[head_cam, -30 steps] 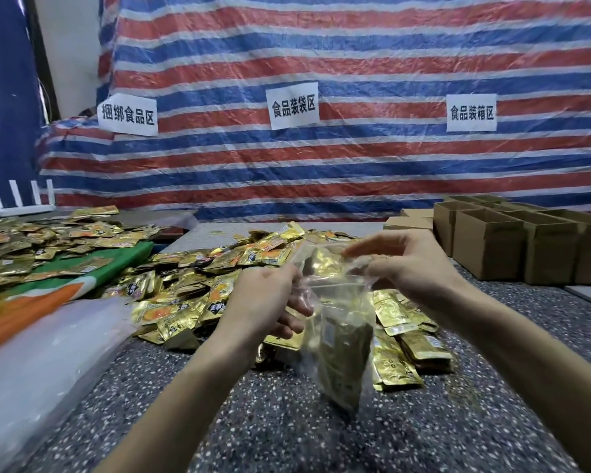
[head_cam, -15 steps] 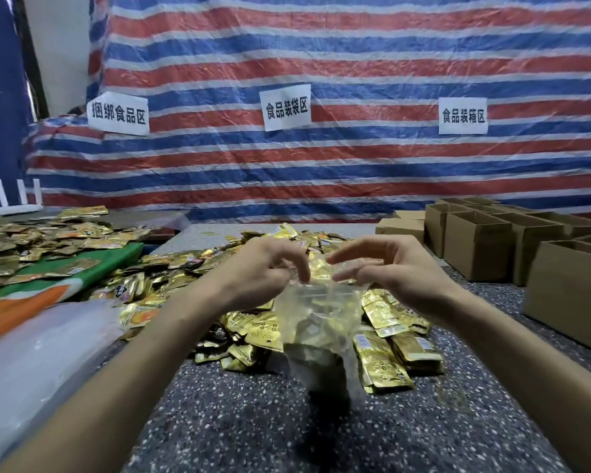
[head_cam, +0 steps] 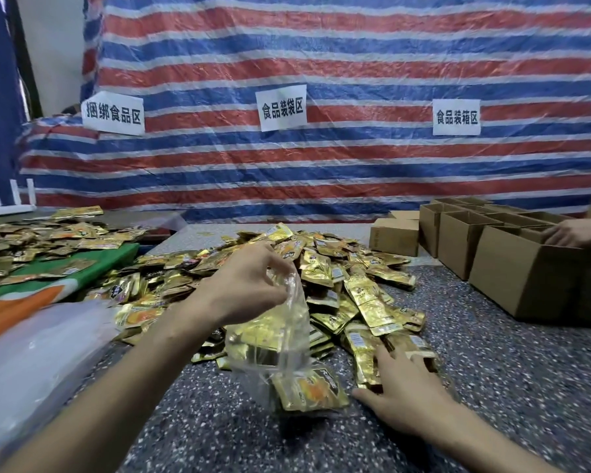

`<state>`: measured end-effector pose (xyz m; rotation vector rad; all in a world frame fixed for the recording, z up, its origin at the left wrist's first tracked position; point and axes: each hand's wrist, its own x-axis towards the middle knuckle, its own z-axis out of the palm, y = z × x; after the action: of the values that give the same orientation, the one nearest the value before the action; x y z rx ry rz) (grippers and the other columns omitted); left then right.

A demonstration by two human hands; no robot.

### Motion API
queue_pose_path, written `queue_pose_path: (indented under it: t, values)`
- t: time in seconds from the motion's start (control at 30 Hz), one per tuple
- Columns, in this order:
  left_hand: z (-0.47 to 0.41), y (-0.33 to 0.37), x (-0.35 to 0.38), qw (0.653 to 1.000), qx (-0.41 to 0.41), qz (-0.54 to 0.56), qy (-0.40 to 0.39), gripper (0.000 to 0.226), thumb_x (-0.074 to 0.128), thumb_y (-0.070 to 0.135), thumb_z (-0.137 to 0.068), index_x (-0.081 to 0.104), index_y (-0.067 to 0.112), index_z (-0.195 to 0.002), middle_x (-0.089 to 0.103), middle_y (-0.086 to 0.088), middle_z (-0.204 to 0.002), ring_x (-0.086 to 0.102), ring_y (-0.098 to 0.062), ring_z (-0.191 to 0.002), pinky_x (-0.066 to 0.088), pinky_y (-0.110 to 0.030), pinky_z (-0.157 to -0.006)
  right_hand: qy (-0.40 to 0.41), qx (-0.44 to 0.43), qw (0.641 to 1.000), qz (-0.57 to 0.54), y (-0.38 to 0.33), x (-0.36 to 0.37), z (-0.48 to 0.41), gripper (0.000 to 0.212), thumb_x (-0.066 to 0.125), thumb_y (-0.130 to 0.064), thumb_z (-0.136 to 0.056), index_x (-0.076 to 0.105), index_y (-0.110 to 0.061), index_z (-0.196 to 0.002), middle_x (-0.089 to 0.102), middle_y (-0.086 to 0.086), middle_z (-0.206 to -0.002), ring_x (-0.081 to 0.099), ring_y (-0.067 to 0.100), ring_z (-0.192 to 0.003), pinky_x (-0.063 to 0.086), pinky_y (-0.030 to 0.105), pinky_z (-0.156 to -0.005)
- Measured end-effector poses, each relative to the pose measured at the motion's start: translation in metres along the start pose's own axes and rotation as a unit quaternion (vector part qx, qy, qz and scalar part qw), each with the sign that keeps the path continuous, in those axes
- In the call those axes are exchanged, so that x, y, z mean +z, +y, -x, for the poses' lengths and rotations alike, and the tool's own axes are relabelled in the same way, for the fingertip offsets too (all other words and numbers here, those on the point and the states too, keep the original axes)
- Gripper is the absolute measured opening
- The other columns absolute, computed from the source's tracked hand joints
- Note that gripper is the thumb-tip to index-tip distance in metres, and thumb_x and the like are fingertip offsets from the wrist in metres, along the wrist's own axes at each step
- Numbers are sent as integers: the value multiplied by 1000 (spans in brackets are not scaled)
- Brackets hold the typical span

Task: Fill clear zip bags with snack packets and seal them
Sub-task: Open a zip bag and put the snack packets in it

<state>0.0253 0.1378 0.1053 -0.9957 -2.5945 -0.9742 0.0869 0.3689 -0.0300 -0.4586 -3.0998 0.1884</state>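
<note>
My left hand (head_cam: 243,285) pinches the top corner of a clear zip bag (head_cam: 280,339), which hangs down to the speckled table with gold snack packets inside. One gold packet (head_cam: 309,390) shows at the bag's bottom. My right hand (head_cam: 400,394) lies low on the table with its fingers spread, touching gold packets at the near edge of the big pile of snack packets (head_cam: 338,281). It grips nothing that I can see.
Open cardboard boxes (head_cam: 522,268) stand at the right, with another person's hand (head_cam: 574,232) on one. A second heap of packets (head_cam: 38,240) lies on a green and orange sheet at the left. A stack of clear plastic bags (head_cam: 31,363) sits near left. A striped tarp hangs behind.
My right hand let go of the bag's top and dropped to the packets on the table. My left hand now holds the bag alone, and the bag swung lower.
</note>
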Motion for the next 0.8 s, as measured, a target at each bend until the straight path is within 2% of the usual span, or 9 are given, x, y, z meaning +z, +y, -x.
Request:
queue_pose_path:
  t: [0.07, 0.13, 0.2, 0.3, 0.37, 0.47, 0.57, 0.67, 0.8]
  values:
    - [1, 4, -2, 1000, 5, -12, 10, 36, 65, -3, -85, 70, 18, -114, 55, 4, -121, 50, -4, -74, 49, -17, -62, 34, -20, 999, -2, 1, 1, -1, 62, 58, -58, -90, 43, -18, -135, 58, 4, -124, 52, 27, -118, 51, 42, -94]
    - [2, 8, -5, 1000, 8, -9, 12, 39, 62, -5, -85, 72, 19, -114, 56, 3, -121, 48, -4, -70, 41, -15, -58, 66, -55, 996, -24, 3, -2, 2, 32, 58, -42, -93, 52, -18, -115, 60, -4, -96, 59, 17, -93, 53, 31, -74]
    - [4, 14, -8, 1000, 11, -4, 11, 38, 60, -5, -85, 74, 20, -111, 58, 3, -122, 48, -2, -69, 47, -18, -66, 102, -84, 990, -50, 5, -4, 3, 8, 52, -29, -95, 54, -22, -95, 58, -10, -82, 57, 6, -72, 49, 18, -59]
    - [7, 23, -12, 999, -20, 25, 15, 37, 55, -6, -87, 78, 21, -93, 68, 3, -116, 58, 1, -66, 56, -26, -71, 144, -92, 977, -126, 11, -13, 5, 16, 51, -29, -98, 56, -30, -83, 60, -13, -72, 53, 2, -55, 39, 12, -42]
    - [7, 27, -13, 997, -59, 43, 26, 42, 51, -8, -86, 76, 25, -81, 71, 7, -96, 60, 1, -53, 54, -21, -56, 173, -83, 963, -191, 20, -22, 4, 19, 50, -27, -100, 61, -28, -84, 63, -9, -70, 50, 3, -50, 35, 14, -39]
    - [6, 28, -12, 992, -95, 75, 23, 36, 50, -10, -87, 75, 15, -84, 64, 10, -73, 59, -5, -51, 54, -21, -51, 230, -67, 939, -248, 31, -40, 5, 23, 46, -22, -103, 58, -28, -84, 62, -3, -68, 50, 9, -50, 39, 18, -42]
    - [7, 29, -11, 988, -110, 106, -3, 30, 50, -10, -90, 72, 11, -88, 66, 4, -88, 60, -9, -57, 56, -21, -54, 271, -34, 922, -273, 36, -65, 10, 28, 41, -22, -105, 58, -18, -83, 62, 6, -71, 56, 23, -60, 52, 44, -55]
    - [9, 30, -11, 983, -116, 140, -24, 33, 50, -11, -90, 70, 15, -84, 65, 3, -95, 60, -5, -51, 53, -18, -52, 286, -17, 897, -336, 35, -93, 18, 34, 36, -19, -106, 58, -3, -84, 62, 21, -79, 54, 29, -68, 52, 55, -66]
    - [12, 31, -14, 974, -133, 178, -37, 37, 51, -16, -86, 72, 13, -76, 68, -4, -94, 62, -7, -49, 50, -16, -49, 288, -21, 835, -468, 29, -131, 30, 43, 32, -22, -106, 55, 13, -99, 56, 17, -82, 47, 24, -71, 43, 38, -60]
